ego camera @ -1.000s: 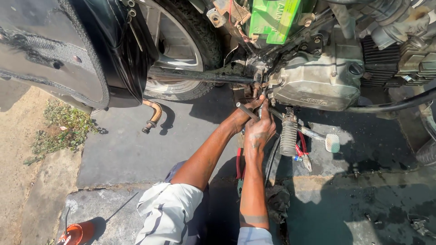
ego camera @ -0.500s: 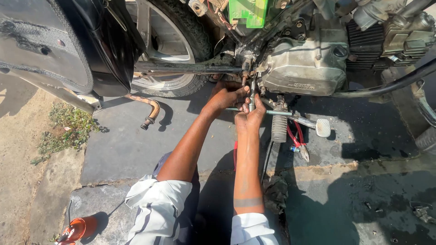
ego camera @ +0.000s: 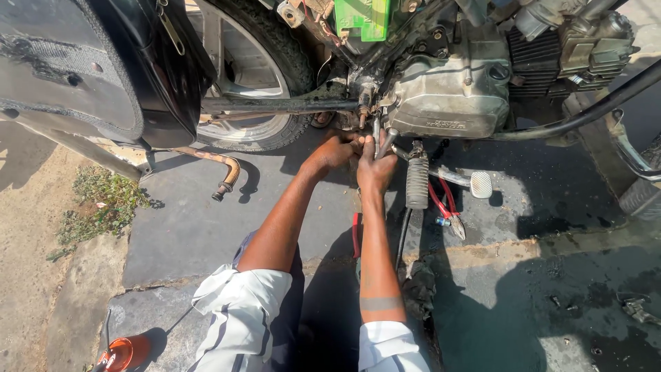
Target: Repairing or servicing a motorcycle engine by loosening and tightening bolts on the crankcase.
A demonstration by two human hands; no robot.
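While both arms reach up under the motorcycle, here is how things stand:

Left hand: the left hand point(ego camera: 335, 149) is curled shut around a small metal part just below the frame joint, knuckles up (what exactly it pinches is too small to tell).

Right hand: the right hand point(ego camera: 375, 167) is closed around a slim metal tool point(ego camera: 381, 140), which points up toward the underside of the engine; the two hands are touching each other.

Tool: its upper end sits right at the lower left corner of the engine case point(ego camera: 451, 96), beside the frame tube point(ego camera: 275, 105).

Engine: grey and dusty, hanging over the hands, with a green battery box point(ego camera: 365, 17) above it.

Footpeg: a ribbed rubber footpeg point(ego camera: 416, 180) hangs just right of the right hand, near but not touching.

Pliers: red-handled pliers point(ego camera: 444, 204) lie on the ground beside the footpeg, with a pale brake pedal point(ego camera: 480, 184) just next to them.

Rear wheel: the wheel point(ego camera: 258, 76) stands left of the hands, behind a black side panel point(ego camera: 76, 69).

Ground: a rusty bent pipe point(ego camera: 224, 172) lies on the paving point(ego camera: 186, 227), well left of the arms; an orange object point(ego camera: 122, 353) sits at the bottom edge near the white sleeve point(ego camera: 241, 324).
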